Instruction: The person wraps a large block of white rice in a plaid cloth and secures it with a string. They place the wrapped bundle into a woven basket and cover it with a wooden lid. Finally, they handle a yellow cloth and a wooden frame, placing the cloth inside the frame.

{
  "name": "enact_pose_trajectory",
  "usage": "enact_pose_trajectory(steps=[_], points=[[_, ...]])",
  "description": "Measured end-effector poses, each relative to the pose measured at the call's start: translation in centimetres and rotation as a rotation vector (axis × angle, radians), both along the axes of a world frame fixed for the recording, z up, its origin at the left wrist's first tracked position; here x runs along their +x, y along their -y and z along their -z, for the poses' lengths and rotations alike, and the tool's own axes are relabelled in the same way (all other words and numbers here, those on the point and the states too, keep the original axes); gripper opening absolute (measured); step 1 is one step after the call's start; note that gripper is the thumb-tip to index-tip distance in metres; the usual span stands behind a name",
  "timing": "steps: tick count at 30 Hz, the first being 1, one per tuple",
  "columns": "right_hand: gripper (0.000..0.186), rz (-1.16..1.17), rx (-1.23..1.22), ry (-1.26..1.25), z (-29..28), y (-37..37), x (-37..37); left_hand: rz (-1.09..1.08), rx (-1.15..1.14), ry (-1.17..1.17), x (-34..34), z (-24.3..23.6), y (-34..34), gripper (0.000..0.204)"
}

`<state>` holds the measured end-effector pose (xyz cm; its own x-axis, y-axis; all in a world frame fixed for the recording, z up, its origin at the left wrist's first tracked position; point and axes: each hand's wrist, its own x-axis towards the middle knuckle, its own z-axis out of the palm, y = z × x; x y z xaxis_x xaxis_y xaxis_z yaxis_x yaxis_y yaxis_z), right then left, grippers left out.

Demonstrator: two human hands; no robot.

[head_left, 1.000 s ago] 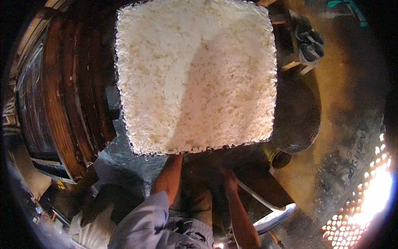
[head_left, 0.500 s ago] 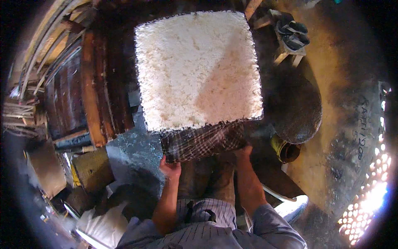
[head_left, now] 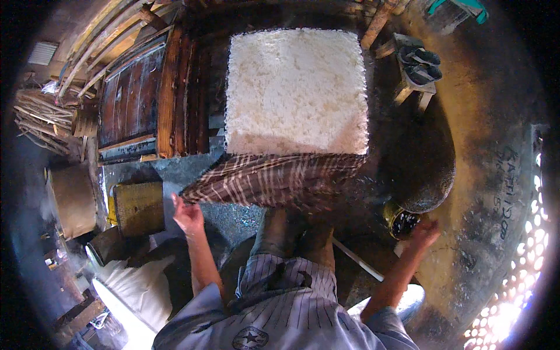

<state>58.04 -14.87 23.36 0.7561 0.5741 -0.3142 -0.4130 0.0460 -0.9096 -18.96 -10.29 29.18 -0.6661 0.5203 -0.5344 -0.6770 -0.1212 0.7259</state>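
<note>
A square slab of white pressed mass (head_left: 296,90) lies in front of me on a dark wet stand. A brown checked cloth (head_left: 274,181) hangs from its near edge. My left hand (head_left: 186,214) grips the cloth's left corner and holds it out to the side. My right hand (head_left: 424,232) is away to the right, next to a small dark pot (head_left: 401,220), fingers spread and empty.
Wooden boards and a wooden frame (head_left: 149,99) stand left of the slab. A large dark round vessel (head_left: 423,163) sits at the right. A stool with sandals (head_left: 417,67) is at the far right. A woven basket (head_left: 138,207), a drum (head_left: 73,201) and white sacks (head_left: 134,291) are at the left.
The cloth has come further off the slab's near edge and spread wide. My right hand let go of it and swung out right to the small pot; my left keeps the corner.
</note>
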Motion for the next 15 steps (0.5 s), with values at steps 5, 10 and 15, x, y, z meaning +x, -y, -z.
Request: enact_pose_trajectory(steps=[5, 10, 15], points=[[0.023, -0.029, -0.145, 0.238, -13.7, -15.2, -10.0, 0.238, 0.112, 0.112, 1.9, -4.1, -7.0, 0.038], [0.018, -0.435, -0.497, -0.155, -0.6, -13.5, -31.1, 0.1, -0.055, 0.122, 3.2, -4.9, -6.5, 0.043], [0.035, -0.436, -0.351, -1.282, 11.7, -8.9, -53.0, 0.309, -0.149, 0.094, 2.2, -2.8, -2.0, 0.043]])
